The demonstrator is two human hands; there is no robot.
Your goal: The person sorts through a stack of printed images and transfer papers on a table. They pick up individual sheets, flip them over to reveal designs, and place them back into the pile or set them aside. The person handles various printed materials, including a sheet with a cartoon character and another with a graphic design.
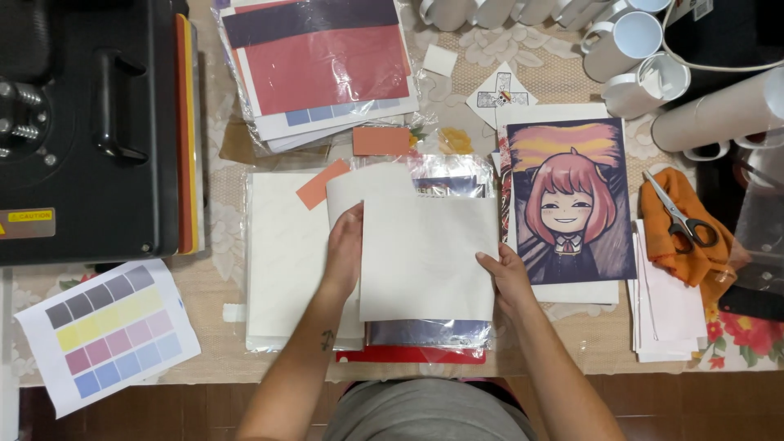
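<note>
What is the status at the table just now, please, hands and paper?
Left hand and right hand each grip an edge of a blank white sheet. Sheet held above a plastic-wrapped stack. Cartoon print alongside, right; nothing obstructing.

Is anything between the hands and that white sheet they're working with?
Nothing visible. The left hand grips the white sheet at its left edge, and the right hand holds its right edge directly. The scissors lie apart on the orange cloth.

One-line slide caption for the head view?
Both hands, left hand and right hand, hold a blank white sheet beside a cartoon print.
</note>
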